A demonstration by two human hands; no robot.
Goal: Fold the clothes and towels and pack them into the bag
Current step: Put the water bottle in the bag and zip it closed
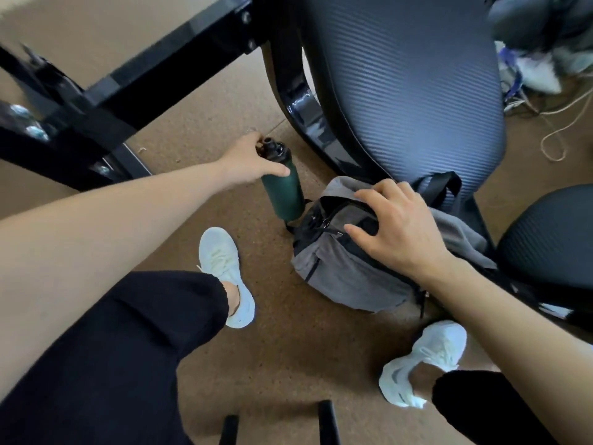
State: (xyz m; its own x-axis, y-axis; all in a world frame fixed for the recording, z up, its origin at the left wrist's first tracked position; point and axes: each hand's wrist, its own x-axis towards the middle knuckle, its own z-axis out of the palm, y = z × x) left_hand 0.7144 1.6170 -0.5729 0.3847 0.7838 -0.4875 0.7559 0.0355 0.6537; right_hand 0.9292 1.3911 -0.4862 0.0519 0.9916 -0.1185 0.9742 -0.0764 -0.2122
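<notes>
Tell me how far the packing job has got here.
Nothing looks packed: no folded clothes or towels show by the grey bag on the floor. In hand: the left hand grips a green bottle beside it; the right hand rests on its top. All folding and packing looks left.

The bag (340, 271) is matt grey woven cloth with black fabric trim and a small metal zip pull (325, 222). The bottle (284, 194) has a smooth dark green body with a dull sheen and a glossy black plastic cap (272, 147). The chair back (401, 75) is ribbed dark fabric in a glossy black frame (301, 104). The floor (288, 348) is brown, speckled and matt. The shoes (221, 258) are pale knit.
</notes>
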